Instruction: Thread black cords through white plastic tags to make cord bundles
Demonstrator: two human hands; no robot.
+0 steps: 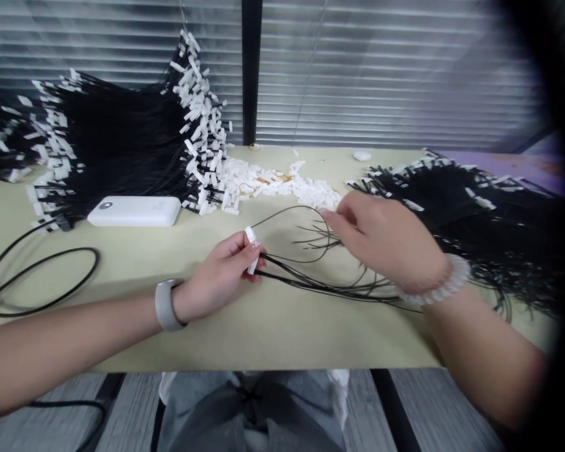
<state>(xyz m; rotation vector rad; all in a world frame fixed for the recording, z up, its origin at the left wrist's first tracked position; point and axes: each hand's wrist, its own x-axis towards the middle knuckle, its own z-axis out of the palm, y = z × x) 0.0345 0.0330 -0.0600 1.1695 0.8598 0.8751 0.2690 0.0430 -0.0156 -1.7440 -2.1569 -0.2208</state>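
My left hand (233, 260) is closed near the middle of the table, pinching white tabs (250, 235) at the ends of several thin black wires (306, 279). The wires trail off to the right across the tabletop. One thin wire (289, 208) loops up from the held ends and passes by the fingertips of my right hand (374, 232). That hand has its thumb and forefinger close together, at the right end of a scatter of small white pieces (282, 182). What it pinches, if anything, is too small to tell. Bare wire ends (313, 235) fan out below it.
A tall stack of black wires with white-tabbed ends (122, 138) stands at the back left. In front of it lies a white power bank (134, 211), with a black cable (42, 267) coiled at left. Another wire pile (489, 213) covers the right. Window blinds (381, 75) close the back.
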